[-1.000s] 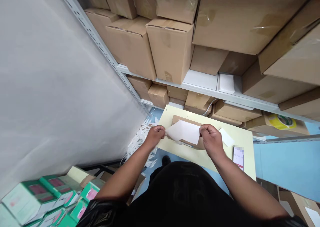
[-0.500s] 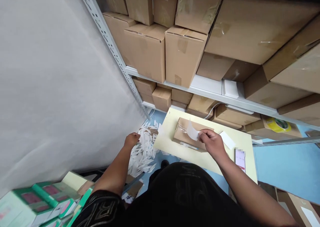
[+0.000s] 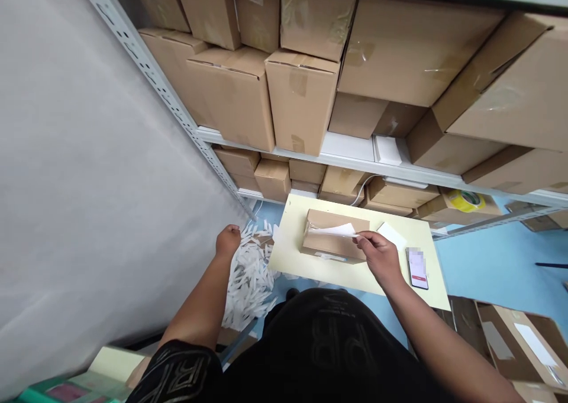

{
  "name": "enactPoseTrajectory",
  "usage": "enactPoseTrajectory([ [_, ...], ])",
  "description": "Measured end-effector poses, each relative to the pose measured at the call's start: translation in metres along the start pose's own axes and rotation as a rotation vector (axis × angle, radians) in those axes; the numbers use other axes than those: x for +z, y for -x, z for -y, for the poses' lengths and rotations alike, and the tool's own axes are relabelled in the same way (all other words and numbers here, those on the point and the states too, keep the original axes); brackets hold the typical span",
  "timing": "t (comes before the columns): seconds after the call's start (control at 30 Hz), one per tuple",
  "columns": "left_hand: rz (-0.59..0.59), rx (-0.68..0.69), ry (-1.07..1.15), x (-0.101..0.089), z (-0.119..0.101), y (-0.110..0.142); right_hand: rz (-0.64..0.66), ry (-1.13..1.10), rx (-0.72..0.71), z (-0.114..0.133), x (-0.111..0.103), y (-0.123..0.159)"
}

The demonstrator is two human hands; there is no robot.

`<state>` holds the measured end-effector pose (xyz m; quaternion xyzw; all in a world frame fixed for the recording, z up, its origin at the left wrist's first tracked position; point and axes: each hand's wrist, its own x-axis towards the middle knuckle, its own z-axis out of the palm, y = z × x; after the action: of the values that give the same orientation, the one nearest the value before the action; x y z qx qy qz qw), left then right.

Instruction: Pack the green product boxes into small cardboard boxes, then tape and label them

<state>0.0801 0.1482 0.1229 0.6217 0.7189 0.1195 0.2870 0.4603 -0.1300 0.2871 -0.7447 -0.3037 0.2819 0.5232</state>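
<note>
Cream worktop [image 3: 286, 249] bears a rectangular cardboard box [image 3: 328, 248]. Right fingers [image 3: 367, 236] pinch thin white paper [image 3: 339, 230]; left fingers [image 3: 232, 230] curl closed, contents unclear.

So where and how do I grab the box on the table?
Probably its two short ends, one palm from each side: the box lies flat and is longer sideways than front to back. The right hand, holding white paper, is near its right end.
</note>
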Motion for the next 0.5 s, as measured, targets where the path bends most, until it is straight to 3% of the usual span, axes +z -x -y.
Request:
enactPoseTrajectory([
  [0.1,-0.006,0.057,0.097,-0.003,-0.031,0.007,-0.044,-0.017,-0.004,-0.002,-0.002,0.001],
  [0.2,0.105,0.120,0.259,0.002,-0.074,0.036,-0.086,-0.028,-0.020,-0.005,-0.002,0.002],
  [0.23,0.178,0.134,0.309,0.004,-0.091,0.050,-0.099,-0.031,-0.029,-0.007,-0.002,0.002],
  [0.37,0.745,0.132,0.674,0.014,-0.158,0.115,-0.129,-0.045,-0.091,-0.016,0.001,0.003],
  [0.43,0.841,0.133,0.743,0.017,-0.185,0.139,-0.118,-0.047,-0.126,-0.020,0.002,0.003],
  [0.5,0.843,0.158,0.764,0.021,-0.203,0.153,-0.104,-0.051,-0.145,-0.024,0.000,0.004],
])
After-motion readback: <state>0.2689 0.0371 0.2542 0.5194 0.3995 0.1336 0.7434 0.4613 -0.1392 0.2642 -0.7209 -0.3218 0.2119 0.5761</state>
